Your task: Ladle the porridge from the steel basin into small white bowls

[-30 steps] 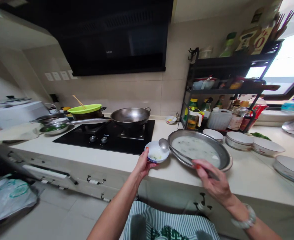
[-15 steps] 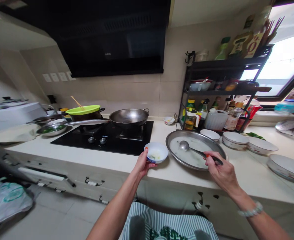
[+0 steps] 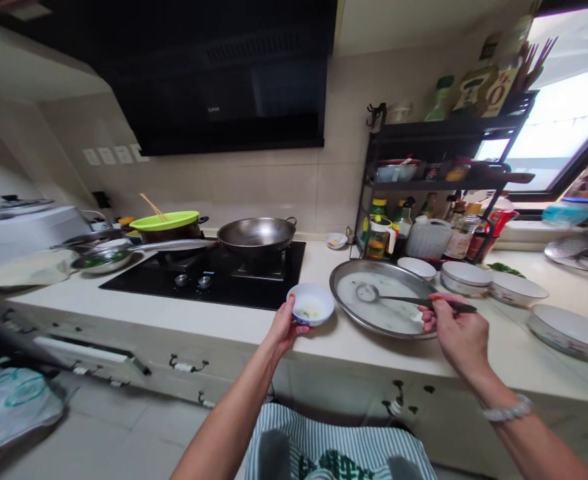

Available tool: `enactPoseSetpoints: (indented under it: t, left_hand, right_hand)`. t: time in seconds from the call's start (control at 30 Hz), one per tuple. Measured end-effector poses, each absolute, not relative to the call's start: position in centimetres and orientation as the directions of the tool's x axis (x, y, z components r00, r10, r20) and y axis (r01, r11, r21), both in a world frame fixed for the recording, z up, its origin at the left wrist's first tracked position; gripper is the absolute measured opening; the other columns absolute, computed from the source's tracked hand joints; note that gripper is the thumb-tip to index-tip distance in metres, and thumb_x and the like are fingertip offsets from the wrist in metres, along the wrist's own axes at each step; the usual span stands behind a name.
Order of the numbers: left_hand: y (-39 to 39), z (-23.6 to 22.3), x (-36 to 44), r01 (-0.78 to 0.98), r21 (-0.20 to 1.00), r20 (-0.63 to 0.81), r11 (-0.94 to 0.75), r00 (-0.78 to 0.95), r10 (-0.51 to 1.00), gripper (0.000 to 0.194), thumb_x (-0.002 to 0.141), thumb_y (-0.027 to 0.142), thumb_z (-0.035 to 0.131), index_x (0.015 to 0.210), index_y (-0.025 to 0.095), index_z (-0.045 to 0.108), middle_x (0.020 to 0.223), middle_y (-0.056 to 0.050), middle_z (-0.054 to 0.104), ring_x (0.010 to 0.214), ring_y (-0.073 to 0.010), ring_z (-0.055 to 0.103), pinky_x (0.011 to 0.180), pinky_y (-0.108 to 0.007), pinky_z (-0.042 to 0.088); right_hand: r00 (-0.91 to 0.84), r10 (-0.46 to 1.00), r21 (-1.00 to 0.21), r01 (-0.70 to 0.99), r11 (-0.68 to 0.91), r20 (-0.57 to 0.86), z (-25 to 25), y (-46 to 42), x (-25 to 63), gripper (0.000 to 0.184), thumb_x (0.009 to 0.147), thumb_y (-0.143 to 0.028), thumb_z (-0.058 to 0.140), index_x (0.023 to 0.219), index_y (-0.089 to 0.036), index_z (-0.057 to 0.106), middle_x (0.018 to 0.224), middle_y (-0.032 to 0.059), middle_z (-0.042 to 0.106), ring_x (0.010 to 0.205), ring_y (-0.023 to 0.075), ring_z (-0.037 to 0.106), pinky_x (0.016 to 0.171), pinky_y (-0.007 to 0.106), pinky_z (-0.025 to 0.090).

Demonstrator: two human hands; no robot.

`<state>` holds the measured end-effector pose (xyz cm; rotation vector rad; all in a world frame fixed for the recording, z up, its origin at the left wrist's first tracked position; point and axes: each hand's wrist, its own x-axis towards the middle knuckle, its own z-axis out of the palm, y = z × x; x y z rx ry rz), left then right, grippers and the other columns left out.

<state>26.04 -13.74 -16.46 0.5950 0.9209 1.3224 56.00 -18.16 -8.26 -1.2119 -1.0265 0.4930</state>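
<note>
My left hand (image 3: 287,325) grips a small white bowl (image 3: 319,300) by its left side, thumb over the rim. A little pale liquid with green bits lies in its bottom. To its right stands a wide steel basin (image 3: 341,313) of cloudy whitish liquid. My right hand (image 3: 459,330) is closed around the dark handle of a ladle (image 3: 399,300). The ladle's round metal head sits in the liquid, left of the basin's middle, partly under the surface. Some pale pieces show near my right fingers; I cannot tell what they are.
A wok (image 3: 257,233) and a pot under a lime-green colander (image 3: 167,220) stand on the black gas hob (image 3: 144,283). White bowls (image 3: 467,275) line the counter at right, below a black rack (image 3: 427,127) of bottles. A strainer (image 3: 104,260) of greens lies at left.
My right hand has moved a little right and turned, so the ladle lies flatter and its head is more wetted by the liquid. My left hand and the bowl stay nearly still.
</note>
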Motion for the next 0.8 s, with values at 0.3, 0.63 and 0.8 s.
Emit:
enactPoseSetpoints:
  t: [0.3,0.63,0.8]
  left_hand:
    - [-13.7,-16.8,25.9,-0.552,0.813,-0.219,0.188,0.009,0.976,0.052,0.086,0.050,0.058,0.120,0.012,0.050,0.094,-0.012,0.066,0.060,-0.0161,0.066,0.044,-0.025,0.056]
    - [-13.9,-16.6,26.0,-0.543,0.820,-0.210,0.182,0.010,0.978,0.053,0.085,0.052,0.058,0.121,0.014,0.051,0.095,-0.012,0.065,0.062,-0.0150,0.065,0.045,-0.024,0.056]
    - [-13.9,-16.6,26.1,-0.533,0.828,-0.203,0.177,0.009,0.979,0.052,0.084,0.053,0.059,0.120,0.015,0.052,0.098,-0.012,0.064,0.064,-0.0151,0.065,0.045,-0.024,0.056]
  right_hand:
    - [0.552,0.794,-0.947,-0.022,0.320,0.255,-7.7,-17.9,55.8,0.022,0.065,-0.034,0.070,0.077,-0.017,0.060,0.050,-0.0020,0.059,0.041,0.0104,0.053,0.033,0.018,0.044]
    - [0.538,0.808,-0.947,-0.051,0.317,0.241,-7.4,-17.9,55.9,0.015,0.067,-0.028,0.068,0.076,-0.017,0.061,0.050,-0.0008,0.061,0.041,0.0105,0.054,0.033,0.018,0.044]
    - [0.530,0.809,-0.937,-0.072,0.342,0.254,-7.0,-17.5,55.7,0.012,0.068,-0.027,0.066,0.074,-0.018,0.062,0.051,0.0009,0.063,0.042,0.0117,0.055,0.032,0.019,0.043]
